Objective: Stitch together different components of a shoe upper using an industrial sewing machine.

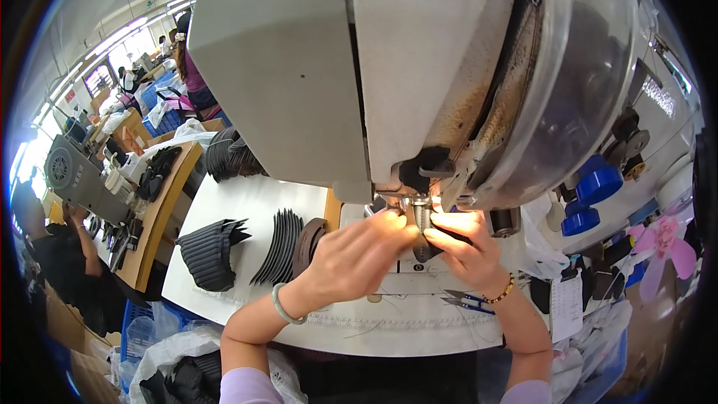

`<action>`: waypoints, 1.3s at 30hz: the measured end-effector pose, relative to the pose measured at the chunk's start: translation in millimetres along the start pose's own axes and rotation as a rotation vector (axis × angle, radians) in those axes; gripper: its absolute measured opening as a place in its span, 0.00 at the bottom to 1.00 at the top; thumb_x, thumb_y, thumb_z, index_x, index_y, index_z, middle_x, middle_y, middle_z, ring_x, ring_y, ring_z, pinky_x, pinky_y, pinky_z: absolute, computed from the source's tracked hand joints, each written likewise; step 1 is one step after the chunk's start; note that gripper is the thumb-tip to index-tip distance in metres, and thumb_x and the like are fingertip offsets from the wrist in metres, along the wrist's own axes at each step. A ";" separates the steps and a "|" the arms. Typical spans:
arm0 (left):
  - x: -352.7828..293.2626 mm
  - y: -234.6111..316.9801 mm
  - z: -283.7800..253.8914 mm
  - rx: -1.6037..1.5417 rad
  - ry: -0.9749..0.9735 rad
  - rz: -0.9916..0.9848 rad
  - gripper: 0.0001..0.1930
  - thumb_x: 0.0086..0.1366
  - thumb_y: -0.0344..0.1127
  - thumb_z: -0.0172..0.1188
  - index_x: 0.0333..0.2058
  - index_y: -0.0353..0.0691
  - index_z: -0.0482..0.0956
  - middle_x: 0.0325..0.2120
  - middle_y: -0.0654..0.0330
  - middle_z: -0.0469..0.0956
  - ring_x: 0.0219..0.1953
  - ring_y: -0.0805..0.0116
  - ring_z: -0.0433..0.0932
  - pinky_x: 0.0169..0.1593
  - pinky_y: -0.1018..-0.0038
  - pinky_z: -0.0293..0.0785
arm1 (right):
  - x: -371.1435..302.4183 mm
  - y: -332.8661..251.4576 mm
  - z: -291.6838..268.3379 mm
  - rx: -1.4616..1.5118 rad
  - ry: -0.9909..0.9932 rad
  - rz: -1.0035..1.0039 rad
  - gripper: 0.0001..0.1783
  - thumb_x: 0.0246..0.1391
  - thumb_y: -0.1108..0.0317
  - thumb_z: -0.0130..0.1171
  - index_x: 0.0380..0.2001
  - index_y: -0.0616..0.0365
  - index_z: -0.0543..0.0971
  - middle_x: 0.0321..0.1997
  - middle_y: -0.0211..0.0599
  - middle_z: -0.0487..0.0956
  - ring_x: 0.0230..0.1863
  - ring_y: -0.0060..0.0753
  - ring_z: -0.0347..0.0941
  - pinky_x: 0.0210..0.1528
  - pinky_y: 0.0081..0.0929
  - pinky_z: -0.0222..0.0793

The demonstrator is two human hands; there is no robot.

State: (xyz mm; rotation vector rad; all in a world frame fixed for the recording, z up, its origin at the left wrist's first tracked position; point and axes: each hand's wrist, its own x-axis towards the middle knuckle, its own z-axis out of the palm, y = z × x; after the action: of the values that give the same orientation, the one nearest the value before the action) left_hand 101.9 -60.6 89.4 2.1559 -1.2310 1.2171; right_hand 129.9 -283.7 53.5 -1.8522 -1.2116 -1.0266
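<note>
Under the lit needle area of a large grey sewing machine (284, 67) lies a small dark fabric piece (421, 251), its narrow end showing between my hands. My left hand (355, 256) has its fingers drawn together at the piece's left side, slightly blurred. From the other side my right hand (473, 251) pinches the same piece, thumb and forefinger close to the needle. My fingers cover much of it. Thread snips (469, 301) with dark blue handles lie on the white table beside my right wrist.
Left of my hands sit a stack of ribbed dark pieces (211, 254), a fanned row of dark strips (278, 247) and curved brown pieces (307, 245). Blue thread spools (598, 182) and a pink flower-shaped fan (664, 243) are at right. Another person (71, 269) works at far left.
</note>
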 end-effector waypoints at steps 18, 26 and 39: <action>-1.6 10.6 -9.0 0.020 -0.105 0.085 0.21 0.42 0.23 0.58 0.39 0.27 0.79 0.38 0.54 0.77 0.41 0.60 0.79 0.41 0.72 0.80 | -2.9 -6.6 0.6 -0.110 0.000 -0.052 0.15 0.39 0.77 0.65 0.35 0.58 0.81 0.43 0.32 0.76 0.44 0.38 0.74 0.44 0.38 0.70; -3.4 -5.5 -1.1 -0.006 -0.048 0.080 0.21 0.41 0.25 0.60 0.38 0.29 0.79 0.37 0.55 0.76 0.41 0.59 0.80 0.40 0.72 0.80 | 4.6 -7.9 3.8 -0.156 0.013 0.003 0.20 0.38 0.79 0.67 0.40 0.56 0.83 0.43 0.29 0.75 0.43 0.35 0.73 0.41 0.43 0.64; -8.2 1.9 7.5 0.069 0.014 0.052 0.15 0.49 0.25 0.64 0.38 0.33 0.81 0.38 0.55 0.79 0.42 0.58 0.80 0.43 0.70 0.80 | 3.1 0.9 6.2 -0.136 0.063 -0.052 0.14 0.39 0.71 0.72 0.32 0.45 0.81 0.40 0.29 0.73 0.42 0.36 0.71 0.38 0.38 0.65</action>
State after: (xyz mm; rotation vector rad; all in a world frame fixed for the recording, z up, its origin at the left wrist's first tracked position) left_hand 102.1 -62.4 78.2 2.1723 -1.2644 1.3129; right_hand 133.1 -277.4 53.3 -1.8843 -1.1833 -1.2137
